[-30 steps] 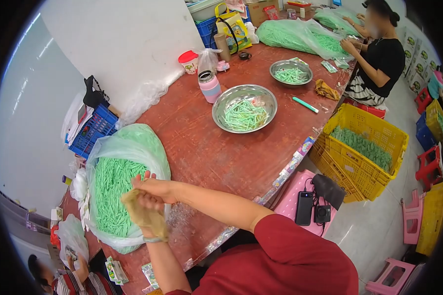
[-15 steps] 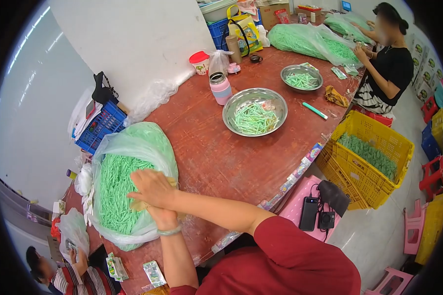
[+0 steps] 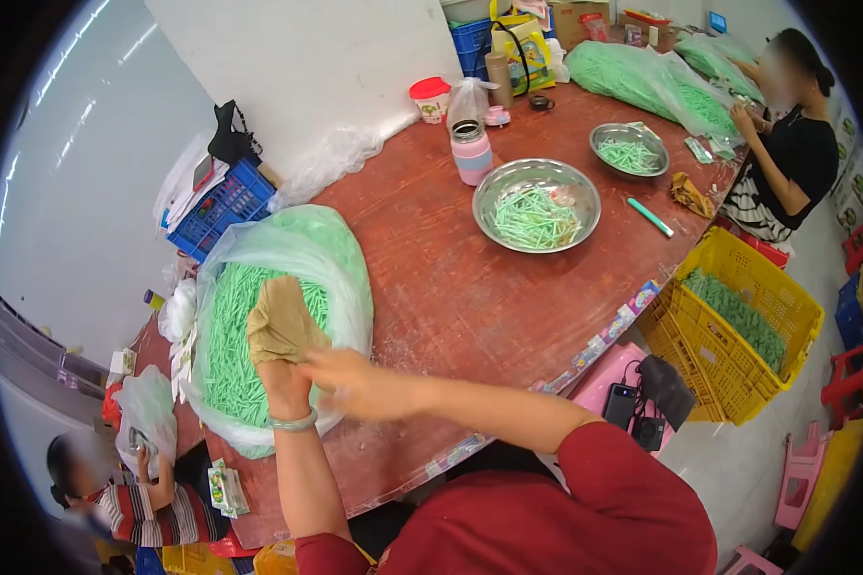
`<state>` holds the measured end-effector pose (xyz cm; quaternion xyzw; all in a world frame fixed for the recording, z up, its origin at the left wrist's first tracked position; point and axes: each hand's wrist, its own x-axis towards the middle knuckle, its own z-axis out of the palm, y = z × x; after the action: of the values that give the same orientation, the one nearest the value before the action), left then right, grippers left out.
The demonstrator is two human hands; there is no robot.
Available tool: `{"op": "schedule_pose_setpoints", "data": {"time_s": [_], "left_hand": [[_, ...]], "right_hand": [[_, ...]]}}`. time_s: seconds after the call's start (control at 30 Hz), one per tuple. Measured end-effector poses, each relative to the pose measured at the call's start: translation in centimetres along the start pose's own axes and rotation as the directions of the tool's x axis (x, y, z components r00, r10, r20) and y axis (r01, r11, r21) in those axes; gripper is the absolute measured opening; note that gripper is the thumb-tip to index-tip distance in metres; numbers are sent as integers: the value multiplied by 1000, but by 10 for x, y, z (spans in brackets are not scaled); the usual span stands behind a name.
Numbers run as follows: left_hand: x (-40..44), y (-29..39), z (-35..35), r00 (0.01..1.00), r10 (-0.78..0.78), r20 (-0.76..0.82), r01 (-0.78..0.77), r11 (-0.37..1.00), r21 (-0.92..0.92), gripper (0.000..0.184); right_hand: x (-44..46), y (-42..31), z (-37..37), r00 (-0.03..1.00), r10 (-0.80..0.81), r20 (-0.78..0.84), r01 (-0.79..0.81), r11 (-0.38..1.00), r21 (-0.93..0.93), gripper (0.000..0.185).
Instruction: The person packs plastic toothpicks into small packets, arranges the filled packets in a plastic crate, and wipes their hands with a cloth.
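A tan cloth or glove (image 3: 283,321) covers the fingers of my left hand (image 3: 286,374), raised over the open bag of green sticks (image 3: 230,335). Under the cover its finger pose is hidden. My right hand (image 3: 350,381) is at the cloth's lower edge by the left wrist, blurred by motion, so its fingers cannot be made out. A pale bangle (image 3: 293,422) circles my left wrist. Farther off on the red table (image 3: 431,326) stands a steel bowl (image 3: 585,225) with green sticks in it.
A pink flask (image 3: 472,158), a smaller bowl (image 3: 599,153) and a green tube (image 3: 650,218) are on the table. Yellow crates (image 3: 796,355) stand at the right. One person (image 3: 796,158) sits at the far right, another (image 3: 153,498) at the lower left. A blue basket (image 3: 244,201) is by the wall.
The crossed hands have come apart somewhat; my right hand has moved down to the left wrist. The cloth now stands up over my left fingers. The view has shifted.
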<state>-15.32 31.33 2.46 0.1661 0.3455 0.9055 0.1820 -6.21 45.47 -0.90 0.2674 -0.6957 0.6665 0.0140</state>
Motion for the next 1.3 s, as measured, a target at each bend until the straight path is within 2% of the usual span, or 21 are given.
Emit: {"op": "schedule_pose_setpoints", "data": {"time_s": [0.07, 0.1, 0.13, 0.2, 0.3, 0.47, 0.53, 0.57, 0.6, 0.7, 0.77, 0.8, 0.83, 0.87, 0.9, 1.0, 1.03, 1.07, 1.13, 1.23, 1.3], "left_hand": [[-5, 0, 1, 992, -25, 127, 4, 987, 162, 50], [-9, -5, 4, 980, -47, 191, -1, 971, 239, 50], [-25, -31, 3, 1000, -30, 9, 17, 775, 631, 54], [-23, -75, 48, 942, 196, 272, -323, 313, 893, 57], [-30, -57, 84, 986, 33, 161, -157, 491, 857, 59], [-47, -65, 74, 888, 37, 458, -458, 128, 880, 58], [-61, -45, 65, 872, -326, 365, -301, 230, 926, 59], [-66, -34, 63, 814, -491, 311, -208, 254, 945, 59], [-65, -34, 72, 947, -99, 304, -298, 72, 952, 55], [17, -35, 52, 926, 311, 214, -325, 369, 871, 57], [10, -33, 73, 959, 282, 11, -204, 667, 717, 64], [0, -48, 79, 960, 266, 87, -231, 580, 781, 67], [-11, -63, 85, 955, 248, 163, -268, 487, 831, 71], [-20, -83, 62, 854, 262, 448, -472, 32, 881, 72], [-50, -96, 68, 871, 162, 464, -470, -2, 883, 75], [-73, -80, 62, 944, 94, 318, -330, 194, 924, 71], [-63, -71, 62, 958, 160, 240, -279, 303, 911, 70], [-48, -64, 62, 966, 214, 148, -232, 446, 864, 69], [-30, -57, 74, 973, 231, -16, -155, 700, 697, 67], [-31, -55, 105, 972, 161, -170, -76, 905, 419, 63], [-21, -47, 85, 984, 117, -137, -86, 973, 212, 66]], "right_hand": [[14, 7, -11, 947, 95, -307, -35, 980, 196, 80], [25, 7, -6, 758, 102, -644, -41, 993, 109, 70], [42, 5, -5, 763, 177, -622, 84, 927, 367, 55], [57, -14, -22, 784, 158, -600, 207, 846, 492, 19], [56, -33, -33, 734, 412, -540, 78, 739, 669, 18], [65, 5, -64, 708, 575, -411, 154, 443, 883, 17], [55, -22, -90, 577, 666, -474, 256, 404, 878, 25], [50, 12, -107, 788, 475, -391, 123, 501, 857, 36], [47, 1, -96, 769, 451, -453, 114, 600, 792, 41], [58, 25, -62, 737, 304, -603, 61, 859, 508, 45], [77, 76, -47, 727, 134, -673, 49, 968, 246, 45], [87, 94, -43, 718, 34, -696, 53, 993, 103, 45], [89, 70, -47, 706, 139, -694, 50, 968, 245, 43], [92, 45, -52, 687, 242, -685, 55, 923, 381, 41], [83, -18, -70, 671, 520, -528, 56, 675, 736, 37], [62, -32, -95, 719, 435, -541, 200, 617, 761, 46], [51, -38, -96, 748, 216, -627, 5, 944, 331, 49], [38, -44, -90, 821, 0, -571, -151, 964, -218, 51], [28, -43, -67, 907, -149, -394, -94, 840, -535, 61], [47, -32, -14, 897, -160, -411, 236, 961, 142, 85], [52, -21, -8, 884, -232, -406, 272, 961, 41, 92]]}}
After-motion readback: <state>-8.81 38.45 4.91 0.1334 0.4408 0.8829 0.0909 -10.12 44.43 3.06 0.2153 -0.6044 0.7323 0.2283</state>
